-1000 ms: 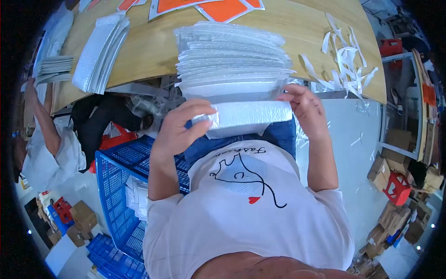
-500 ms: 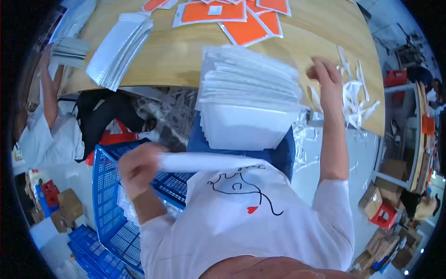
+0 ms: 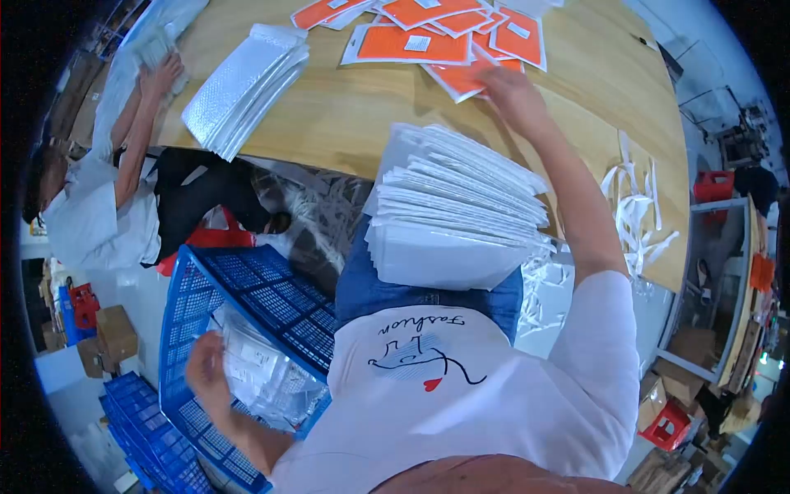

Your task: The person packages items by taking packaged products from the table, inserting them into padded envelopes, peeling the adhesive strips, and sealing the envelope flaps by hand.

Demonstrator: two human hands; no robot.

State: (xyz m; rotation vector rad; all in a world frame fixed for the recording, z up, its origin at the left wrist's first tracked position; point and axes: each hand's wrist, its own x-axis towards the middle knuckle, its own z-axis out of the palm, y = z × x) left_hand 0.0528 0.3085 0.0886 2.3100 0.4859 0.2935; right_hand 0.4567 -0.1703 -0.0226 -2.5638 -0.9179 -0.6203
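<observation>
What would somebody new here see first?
Probably the bright orange packets spread on the wooden table, with the right hand reaching at them. Next, the big, leaning stack of white envelopes above the person's lap. Then the blue basket on the person's left, with shiny packages inside and the blurry left hand at it.

The wooden tabletop (image 3: pixel 354 107) before me held overlapping orange packets (image 3: pixel 381 44), some with white labels (image 3: pixel 417 43); silvery bubble mailers (image 3: pixel 239 86) lay fanned to my left, tangled white strips (image 3: pixel 632 210) to my right.
</observation>
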